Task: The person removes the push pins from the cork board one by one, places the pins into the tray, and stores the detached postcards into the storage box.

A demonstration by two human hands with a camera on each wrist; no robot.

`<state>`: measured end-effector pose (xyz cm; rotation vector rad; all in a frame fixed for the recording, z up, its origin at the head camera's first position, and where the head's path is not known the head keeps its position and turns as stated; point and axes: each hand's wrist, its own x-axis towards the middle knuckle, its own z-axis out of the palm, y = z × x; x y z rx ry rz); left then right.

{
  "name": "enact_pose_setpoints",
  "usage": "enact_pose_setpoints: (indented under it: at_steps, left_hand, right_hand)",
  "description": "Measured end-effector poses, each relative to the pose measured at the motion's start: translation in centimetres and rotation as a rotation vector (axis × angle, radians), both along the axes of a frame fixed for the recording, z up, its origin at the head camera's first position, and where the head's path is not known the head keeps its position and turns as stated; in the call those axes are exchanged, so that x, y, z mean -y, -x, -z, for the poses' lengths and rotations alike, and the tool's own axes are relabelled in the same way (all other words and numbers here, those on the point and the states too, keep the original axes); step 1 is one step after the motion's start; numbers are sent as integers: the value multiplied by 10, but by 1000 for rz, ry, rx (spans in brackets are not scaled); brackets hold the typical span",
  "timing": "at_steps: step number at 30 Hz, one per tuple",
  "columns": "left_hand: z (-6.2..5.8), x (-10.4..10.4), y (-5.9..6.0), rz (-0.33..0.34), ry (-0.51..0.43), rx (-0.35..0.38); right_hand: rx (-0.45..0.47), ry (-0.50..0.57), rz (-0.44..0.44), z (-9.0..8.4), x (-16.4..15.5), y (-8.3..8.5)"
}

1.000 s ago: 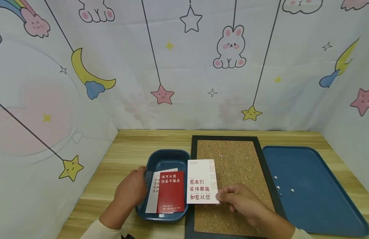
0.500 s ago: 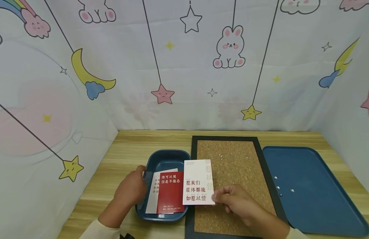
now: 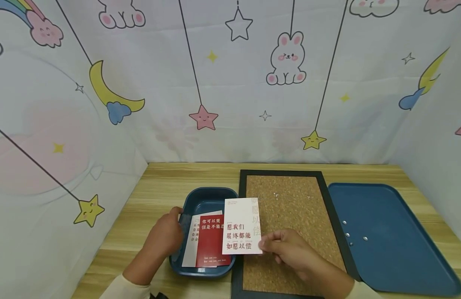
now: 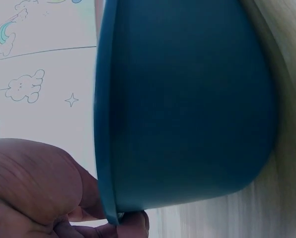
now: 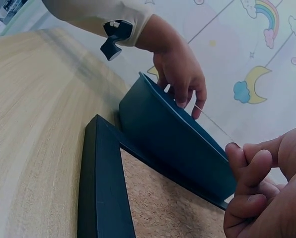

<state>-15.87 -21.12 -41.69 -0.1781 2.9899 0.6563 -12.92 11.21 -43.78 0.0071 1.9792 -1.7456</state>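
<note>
My right hand [image 3: 290, 251] pinches a white card [image 3: 240, 214] with red Chinese lettering by its lower right corner. The card is above the right side of a deep blue plastic tub [image 3: 210, 190]. Seen edge-on in the right wrist view, the same card is a thin line beside my right fingers [image 5: 259, 166]. My left hand [image 3: 164, 232] grips the tub's left rim; in the left wrist view, thumb and fingers pinch that rim [image 4: 104, 148]. Inside the tub lie a red card [image 3: 209, 241] and, partly beneath it, a white card [image 3: 190, 251]. The held card covers the red one's right part.
A black-framed corkboard [image 3: 290, 207] lies right of the tub. Small shiny bits [image 3: 276, 195] sit on its upper part. Farther right is a flat blue tray [image 3: 398, 232] with several small silvery round pieces [image 3: 365, 238] at its left. A printed cloth [image 3: 245, 95] hangs behind the wooden table.
My right hand has moved left with the white card, from the corkboard's left edge to over the tub, so it now overlaps the red card. My left hand stays on the rim.
</note>
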Motion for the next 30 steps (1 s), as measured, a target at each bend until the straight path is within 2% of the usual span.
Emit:
enact_pose_setpoints:
  at_steps: [14,30]
  left_hand:
    - [0,1,1,1,-3,5]
    - [3,1,1,1,2,-7]
  right_hand:
    - [-34,6,-25,3,11,1]
    - [-16,26,-31,2,26,1]
